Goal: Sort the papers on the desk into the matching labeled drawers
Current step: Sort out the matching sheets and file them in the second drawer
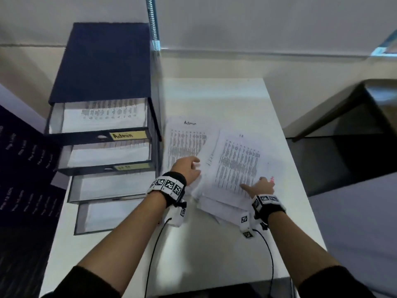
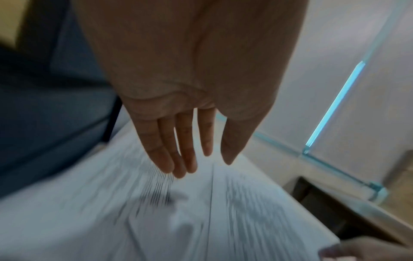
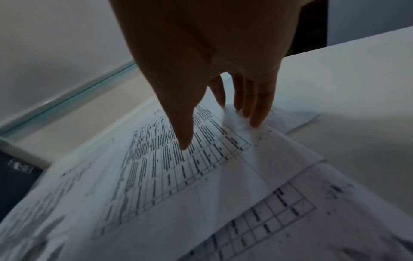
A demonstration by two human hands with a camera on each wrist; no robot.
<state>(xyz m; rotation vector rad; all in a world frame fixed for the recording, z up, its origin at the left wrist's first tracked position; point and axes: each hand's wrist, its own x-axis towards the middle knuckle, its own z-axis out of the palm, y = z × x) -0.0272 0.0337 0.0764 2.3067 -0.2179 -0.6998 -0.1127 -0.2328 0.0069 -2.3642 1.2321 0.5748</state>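
White printed papers (image 1: 234,166) lie fanned on the desk (image 1: 214,250) beside the open drawers (image 1: 103,151); left hand (image 1: 188,169) and right hand (image 1: 261,187) rest flat-fingered on them, grasping nothing.

A flexible ribbed metal lamp neck (image 1: 152,20) rises at the far edge of the white desk (image 1: 214,254), ending in a small silver clamp block just right of the far corner of the dark cabinet. Behind it stands a plain pale wall (image 1: 257,22). Along the foot of that wall runs a thin light-blue strip (image 2: 335,107), perhaps a glass edge or a light; the blur leaves it unclear. To the right of the desk, well apart from it, sits a dark brown wooden table (image 1: 354,108). On the left, low and near, lies a dark board with rows of small pale lettering (image 1: 25,160), too blurred to read.
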